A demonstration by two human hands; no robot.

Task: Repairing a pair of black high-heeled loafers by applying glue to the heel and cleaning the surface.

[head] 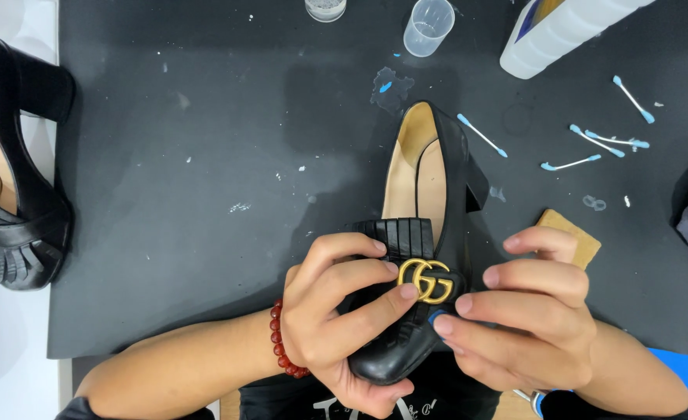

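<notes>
A large white plastic bottle (565, 31) lies tilted at the top right corner of the black mat (204, 194), its upper end cut off by the picture's edge. It is rounded and bulky. A label (537, 15) in dark blue and yellow runs along its left side. No other packages, signs or screens show on the mat or beside it.

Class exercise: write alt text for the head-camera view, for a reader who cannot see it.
Two bare hands hold a black heeled shoe with a gold buckle over a dark mat; the left hand grips its toe, the right hand presses a blue-tipped swab beside the buckle. Used swabs, a clear cup and a second shoe lie around.
</notes>
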